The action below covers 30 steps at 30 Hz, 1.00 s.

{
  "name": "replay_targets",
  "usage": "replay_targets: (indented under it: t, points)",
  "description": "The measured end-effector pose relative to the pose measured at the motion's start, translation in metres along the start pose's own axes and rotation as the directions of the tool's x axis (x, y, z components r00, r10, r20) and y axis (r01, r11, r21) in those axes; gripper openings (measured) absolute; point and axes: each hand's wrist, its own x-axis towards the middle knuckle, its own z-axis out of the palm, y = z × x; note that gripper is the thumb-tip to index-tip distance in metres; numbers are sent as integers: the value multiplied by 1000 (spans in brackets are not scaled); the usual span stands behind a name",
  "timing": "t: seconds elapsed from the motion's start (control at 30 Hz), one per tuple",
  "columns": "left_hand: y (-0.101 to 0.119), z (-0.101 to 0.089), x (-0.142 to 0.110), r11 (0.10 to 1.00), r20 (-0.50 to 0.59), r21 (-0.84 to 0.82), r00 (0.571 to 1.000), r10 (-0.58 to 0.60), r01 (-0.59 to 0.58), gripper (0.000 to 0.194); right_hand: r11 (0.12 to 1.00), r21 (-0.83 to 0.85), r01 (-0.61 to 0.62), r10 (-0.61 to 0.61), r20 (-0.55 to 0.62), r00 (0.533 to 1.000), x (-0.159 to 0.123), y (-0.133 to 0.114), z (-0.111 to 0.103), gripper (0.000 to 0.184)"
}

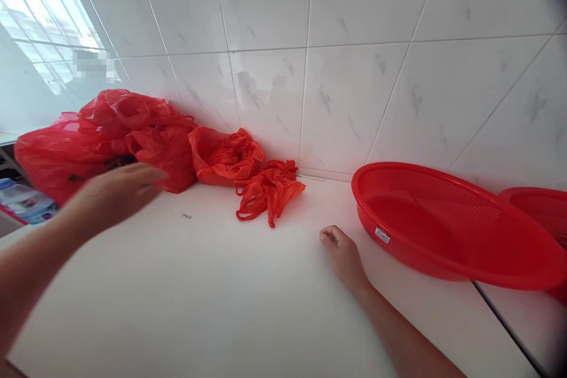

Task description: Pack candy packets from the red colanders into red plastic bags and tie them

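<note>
My left hand (121,192) is raised in front of the large red plastic bags (101,136) on the left. It is slightly blurred; its fingers stretch to the right, and I see nothing held in it. My right hand (344,257) rests on the white tabletop (212,295) with its fingers curled in and nothing visible in them. It lies just left of a big red plastic basket (420,230) with perforated sides. Between the hands, against the wall, sit an opened red plastic bag (225,156) and a crumpled red plastic bag (271,189).
Behind everything stands a white tiled wall (266,12). A second red basket (538,207) is partly hidden at the far right. Clear plastic containers (26,201) show beyond the table's left edge. A dark seam (505,325) crosses the table at the lower right.
</note>
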Motion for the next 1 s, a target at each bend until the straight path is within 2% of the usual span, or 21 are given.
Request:
replay_targets:
  t: [0.03, 0.07, 0.1, 0.13, 0.27, 0.33, 0.4, 0.53, 0.63, 0.83, 1.0]
  points:
    - [11, 16, 7, 987, 92, 12, 983, 161, -163, 36, 999, 27, 20, -20, -3, 1000, 2, -2, 6, 22]
    - [25, 34, 13, 963, 144, -31, 952, 271, -269, 32, 998, 60, 36, -36, -8, 999, 4, -5, 13, 24]
    - [42, 52, 19, 938, 186, -96, 920, 345, -333, 30, 994, 93, 48, -47, -15, 999, 7, -8, 20, 28]
    - [60, 71, 23, 927, 199, -154, 908, 369, -343, 30, 991, 122, 55, -53, -21, 998, 10, -12, 28, 33]
    - [131, 132, 26, 917, 128, -284, 936, 326, -281, 31, 967, 246, 65, -64, -13, 998, 24, -31, 54, 51]
    - [154, 154, 24, 936, 93, -271, 962, 256, -223, 37, 947, 317, 58, -63, 5, 998, 32, -40, 65, 57]
    - [167, 171, 22, 953, 87, -251, 977, 195, -168, 41, 926, 375, 45, -64, 37, 997, 40, -47, 74, 61]
    - [175, 193, 22, 973, 136, -207, 982, 128, -98, 39, 864, 503, -33, -23, 103, 994, 51, -47, 85, 65]
    - [175, 203, 21, 982, 178, -176, 979, 103, -71, 35, 826, 561, -56, 9, 87, 996, 56, -39, 84, 67]
    - [166, 223, 20, 989, 254, -148, 967, 14, 25, 35, 796, 604, -43, 78, -31, 996, 66, -19, 53, 67]
    - [157, 233, 23, 985, 270, -147, 962, -46, 89, 37, 817, 573, -65, 168, -128, 977, 68, -6, 34, 59]
